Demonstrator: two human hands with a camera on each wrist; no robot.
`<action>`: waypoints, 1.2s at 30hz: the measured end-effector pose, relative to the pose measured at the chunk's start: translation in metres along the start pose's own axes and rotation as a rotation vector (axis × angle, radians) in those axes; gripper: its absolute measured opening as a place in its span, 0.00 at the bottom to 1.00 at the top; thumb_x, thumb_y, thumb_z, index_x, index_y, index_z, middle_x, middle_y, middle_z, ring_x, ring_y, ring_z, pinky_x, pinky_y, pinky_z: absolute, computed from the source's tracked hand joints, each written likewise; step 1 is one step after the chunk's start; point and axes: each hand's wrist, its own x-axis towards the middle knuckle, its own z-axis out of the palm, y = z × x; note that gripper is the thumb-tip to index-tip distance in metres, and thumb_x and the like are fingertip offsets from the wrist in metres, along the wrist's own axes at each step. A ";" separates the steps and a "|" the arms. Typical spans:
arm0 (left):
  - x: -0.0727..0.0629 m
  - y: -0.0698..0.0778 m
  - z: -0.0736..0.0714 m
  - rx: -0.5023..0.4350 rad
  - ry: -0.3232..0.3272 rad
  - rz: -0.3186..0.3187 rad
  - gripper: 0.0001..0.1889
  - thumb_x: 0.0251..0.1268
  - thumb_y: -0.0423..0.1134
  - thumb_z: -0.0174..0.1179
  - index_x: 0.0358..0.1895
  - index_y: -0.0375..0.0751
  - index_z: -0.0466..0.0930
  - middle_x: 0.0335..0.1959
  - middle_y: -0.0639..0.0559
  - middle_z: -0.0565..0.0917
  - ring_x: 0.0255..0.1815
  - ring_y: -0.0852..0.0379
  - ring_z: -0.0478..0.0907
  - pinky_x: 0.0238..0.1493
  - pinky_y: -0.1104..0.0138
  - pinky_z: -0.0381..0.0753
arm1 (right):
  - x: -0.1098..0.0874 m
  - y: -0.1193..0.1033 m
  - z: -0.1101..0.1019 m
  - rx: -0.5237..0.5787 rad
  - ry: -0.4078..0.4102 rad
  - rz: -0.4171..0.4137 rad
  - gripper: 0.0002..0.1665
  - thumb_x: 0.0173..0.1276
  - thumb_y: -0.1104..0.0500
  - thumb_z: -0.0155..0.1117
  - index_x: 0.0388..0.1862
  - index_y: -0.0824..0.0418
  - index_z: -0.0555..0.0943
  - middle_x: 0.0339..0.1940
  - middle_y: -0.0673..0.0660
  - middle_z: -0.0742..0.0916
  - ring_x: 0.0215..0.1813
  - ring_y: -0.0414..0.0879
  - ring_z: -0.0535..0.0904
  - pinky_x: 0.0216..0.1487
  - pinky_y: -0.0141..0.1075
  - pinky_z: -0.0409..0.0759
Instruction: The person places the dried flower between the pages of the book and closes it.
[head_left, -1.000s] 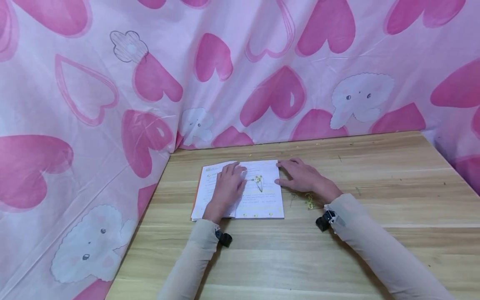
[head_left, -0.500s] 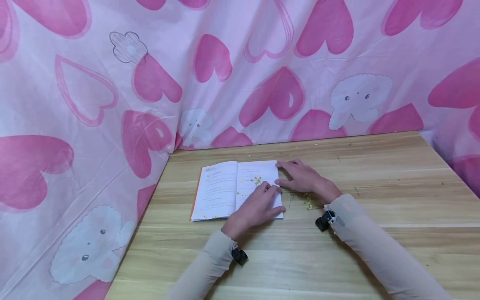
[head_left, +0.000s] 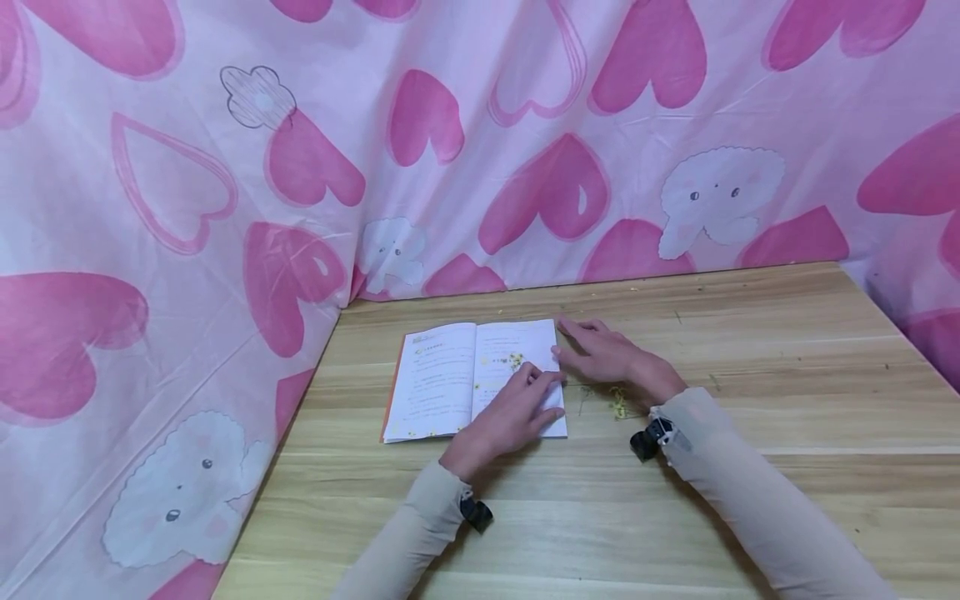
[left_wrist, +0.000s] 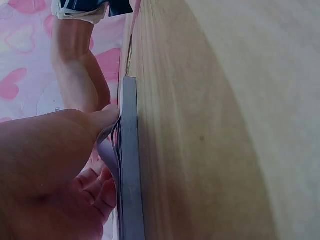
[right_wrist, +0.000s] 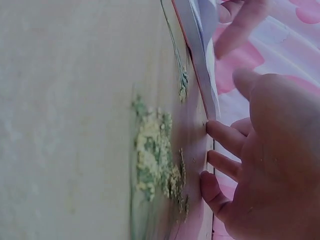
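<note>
An open book [head_left: 433, 383] lies on the wooden table. Across its right page stretches my left hand [head_left: 510, 410], thumb and fingers at the outer edge. In the left wrist view, the thumb and curled fingers pinch a page [left_wrist: 108, 154], which bows up from those beneath. A yellow flower sprig [head_left: 517, 359] lies on the right page, its stem hidden by that hand. My right hand [head_left: 611, 357] is at the book's upper right corner, fingers extended, fingertips down by the book's edge in the right wrist view. More small yellow flowers [right_wrist: 155, 155] lie on the table beside it.
A thin dark sprig [head_left: 586, 400] lies between the book and the loose flowers. Small plant bits are scattered toward the table's back edge. A pink heart-patterned cloth [head_left: 435, 200] hangs behind and to the left of the table [head_left: 750, 358].
My left hand has moved from over the book's middle to the right page's outer edge, uncovering the left page. My right hand has shifted only slightly at the corner.
</note>
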 end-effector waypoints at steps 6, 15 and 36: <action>0.000 -0.002 0.000 0.033 0.065 0.005 0.23 0.84 0.41 0.59 0.77 0.54 0.75 0.62 0.49 0.78 0.55 0.58 0.78 0.53 0.68 0.83 | 0.000 -0.002 0.001 -0.008 0.007 -0.020 0.43 0.89 0.42 0.47 0.93 0.50 0.47 0.90 0.61 0.63 0.89 0.63 0.53 0.83 0.73 0.51; -0.003 0.003 -0.014 -0.003 0.176 -0.083 0.18 0.81 0.43 0.64 0.68 0.46 0.82 0.54 0.52 0.83 0.41 0.61 0.80 0.41 0.73 0.80 | 0.004 0.002 0.004 -0.025 0.023 -0.018 0.41 0.89 0.41 0.47 0.93 0.48 0.49 0.89 0.59 0.66 0.89 0.64 0.53 0.83 0.73 0.51; -0.030 -0.006 -0.079 -0.182 0.522 -0.192 0.20 0.84 0.55 0.58 0.57 0.45 0.89 0.49 0.52 0.90 0.40 0.61 0.86 0.35 0.71 0.87 | 0.003 -0.002 0.007 -0.134 0.016 -0.059 0.43 0.85 0.37 0.56 0.91 0.43 0.56 0.92 0.55 0.60 0.90 0.66 0.51 0.78 0.80 0.52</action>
